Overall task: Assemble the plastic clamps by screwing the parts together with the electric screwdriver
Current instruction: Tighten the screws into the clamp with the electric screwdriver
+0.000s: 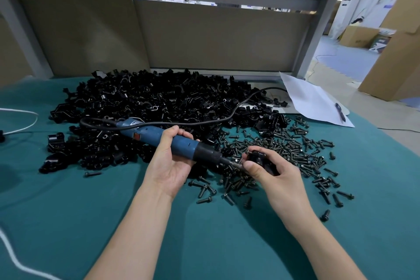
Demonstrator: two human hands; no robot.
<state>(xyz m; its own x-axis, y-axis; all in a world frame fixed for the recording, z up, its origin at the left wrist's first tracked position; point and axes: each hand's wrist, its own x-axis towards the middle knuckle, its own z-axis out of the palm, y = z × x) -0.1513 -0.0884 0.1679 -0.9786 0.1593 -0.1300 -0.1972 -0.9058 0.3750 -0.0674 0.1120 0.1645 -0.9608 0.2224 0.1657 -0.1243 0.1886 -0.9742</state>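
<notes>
Head camera view, looking down at two bare forearms over a teal table cover (68, 211); the left hand (169, 166) has its fingers curled around the blue electric screwdriver (168, 141), which lies slanted with its tip pointing right; the right hand (276, 174) pinches a black plastic clamp (259, 158) between thumb and fingers, just beside the driver's bit, near the middle of the scene; the bit seems to meet a screw at the clamp, so one clamp looks to be mid-fastening; a large heap of loose clamp parts (159, 102) fills the far side and scattered black screws (295, 154) cover the right, so most of the work appears left to do; no separate stack of finished clamps can be made out; the screw under the bit is too small and dark to see clearly, and fingers hide most of the clamp; a white sheet of paper (311, 98) with a pen (340, 111) lies far right.
</notes>
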